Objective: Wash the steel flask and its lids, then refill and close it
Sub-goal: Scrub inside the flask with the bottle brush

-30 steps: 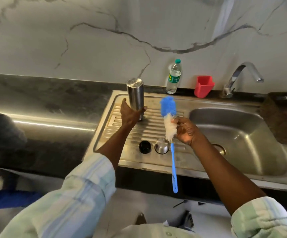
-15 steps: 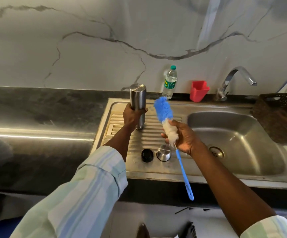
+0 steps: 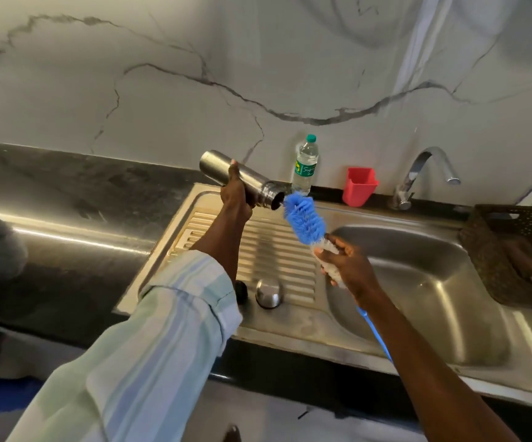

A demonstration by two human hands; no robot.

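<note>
A person's left hand [image 3: 236, 194] is gripping the steel flask [image 3: 240, 180] sideways above the drainboard [image 3: 277, 250], while the right hand [image 3: 347, 266] is clutching a bottle brush [image 3: 306, 218], blue bristles at its mouth.

1. The place was a home kitchen, shown by a stainless steel sink [image 3: 424, 282] with a ribbed draining board [image 3: 274, 250] set into a dark stone counter [image 3: 67, 202].
2. A chrome tap [image 3: 424, 173] stood behind the basin, against a white marble-veined wall [image 3: 226, 74].
3. A plastic water bottle [image 3: 305, 165], a red holder [image 3: 360, 186] and a dark perforated basket [image 3: 513, 250] stood around the sink.
</note>
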